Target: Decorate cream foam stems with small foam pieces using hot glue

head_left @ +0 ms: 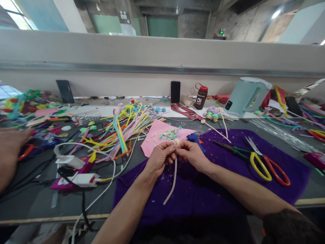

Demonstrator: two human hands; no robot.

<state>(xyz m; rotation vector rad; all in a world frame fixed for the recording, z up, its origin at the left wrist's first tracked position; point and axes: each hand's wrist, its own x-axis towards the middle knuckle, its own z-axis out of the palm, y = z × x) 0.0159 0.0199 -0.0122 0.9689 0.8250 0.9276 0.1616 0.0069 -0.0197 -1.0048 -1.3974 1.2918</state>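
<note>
From the head camera, two bare hands, left (159, 156) and right (192, 154), pinch one cream, fuzzy stem (175, 179) between closed fingertips; its bunched head tops the grip, its tail hanging below, over one purple cloth (208, 200). Rightward lie one pair of yellow-and-red-handled steel scissors (258, 153) and one pair of dark-jawed pliers (228, 146).

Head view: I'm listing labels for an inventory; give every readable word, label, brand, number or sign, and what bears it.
No wording reads clearly.
Red-lidded dark brown bottle: white print, too small and blurred to read.
Small lit green background sign: too small to read.
Pale green kettle: any marks on its dark panel, too small.
</note>
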